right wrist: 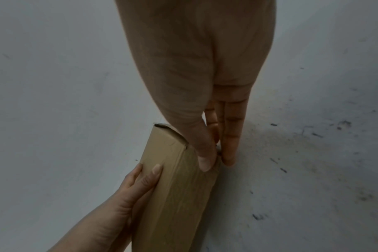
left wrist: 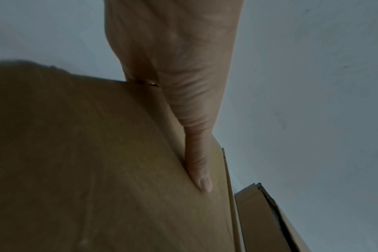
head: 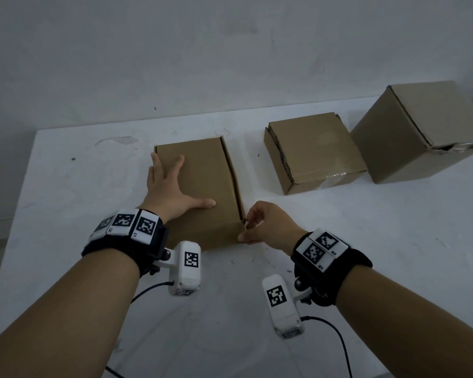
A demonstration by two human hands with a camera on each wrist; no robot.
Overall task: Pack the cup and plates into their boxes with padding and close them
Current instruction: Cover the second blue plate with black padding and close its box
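A white, scuffed table (head: 339, 255) stands against a pale wall (head: 230, 50) and carries three cardboard boxes. The nearest box (head: 202, 175), flat and oblong, lies closed just in front of the person, its lid flap tucked down along the right side. The left hand (head: 170, 186) lies flat on the lid with fingers spread and straight, thumb (left wrist: 200, 170) stretched along the top panel, pressing it down. The right hand (head: 265, 225) is at the box's near right corner; its thumb and fingers (right wrist: 229, 145) are pinched on the corner edge of the flap, as the right wrist view shows. A second, smaller closed box (head: 314, 151) sits on the table to the right of the first, apart from it, with clear tape on its near edge. A third, taller closed box (head: 421, 129) stands just beside the second, at the far right. Neither cup, plates nor padding can be seen; whether they are inside the boxes cannot be told.
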